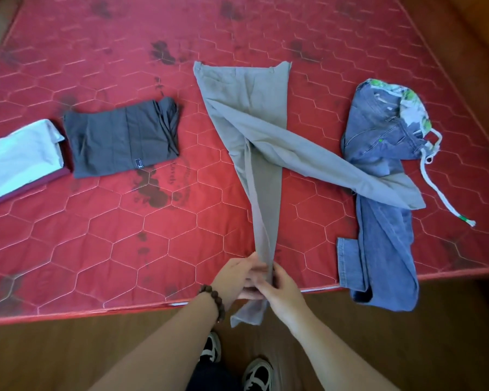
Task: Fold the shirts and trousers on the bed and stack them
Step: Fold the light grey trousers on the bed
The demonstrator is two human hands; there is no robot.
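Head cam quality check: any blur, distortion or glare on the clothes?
Head view: wide-angle bend bows the red quilted mattress edge; both hands' grip on the grey-khaki trousers is slightly motion-soft, left hand, right hand; folded white shirt is bright, nearly washed out; blue jeans read sharp; light even, shadows faint.

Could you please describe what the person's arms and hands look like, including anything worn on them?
Both forearms are bare, with no sleeves in view. The left hand has a bracelet of dark brown round beads at its wrist. The right hand and its wrist carry nothing: no gloves, rings or watch show on either hand.
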